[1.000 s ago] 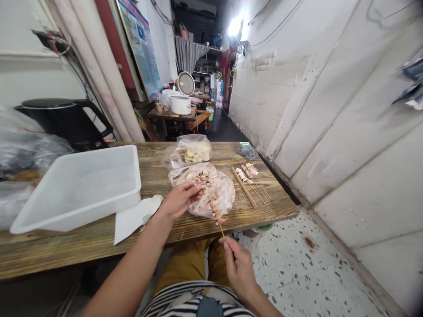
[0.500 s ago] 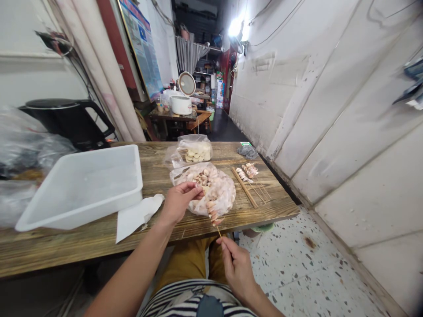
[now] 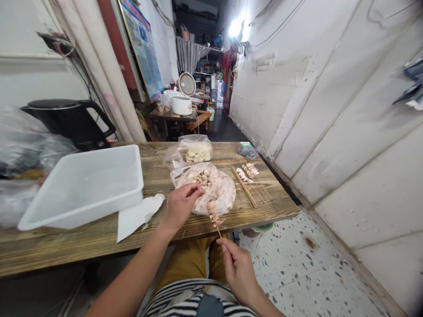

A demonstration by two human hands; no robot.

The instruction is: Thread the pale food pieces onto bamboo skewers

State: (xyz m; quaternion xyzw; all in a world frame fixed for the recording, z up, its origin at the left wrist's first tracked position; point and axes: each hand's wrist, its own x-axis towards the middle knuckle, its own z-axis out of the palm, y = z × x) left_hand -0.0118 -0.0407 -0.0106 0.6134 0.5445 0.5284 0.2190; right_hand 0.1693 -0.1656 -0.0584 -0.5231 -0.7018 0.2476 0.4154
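Observation:
A thin wooden skewer [image 3: 219, 232] is held near its lower end by my right hand [image 3: 238, 264], fingers wrapped round it. Several small pinkish-white pieces [image 3: 214, 215] are threaded along its upper part, and it tilts up over the table's front edge. Beside the skewer's upper end, my left hand [image 3: 181, 204] is closed in a pinch; what sits between thumb and fingertips is too small to make out. Just beyond lies an open clear plastic bag [image 3: 226, 193] with many similar pinkish and brownish pieces [image 3: 205, 178] in it.
Right of the bag lie loaded skewers [image 3: 248, 171] and bare sticks [image 3: 246, 189], with a dark crumpled bag [image 3: 247, 152] behind. At the back is a bag of pale slices [image 3: 198, 154]. Leftward are a white tub [image 3: 89, 176], white paper [image 3: 139, 215] and a black kettle [image 3: 62, 121].
My left hand's fingertips have shifted slightly, staying pinched by the skewer's upper end. My right hand holds the skewer almost unmoved.

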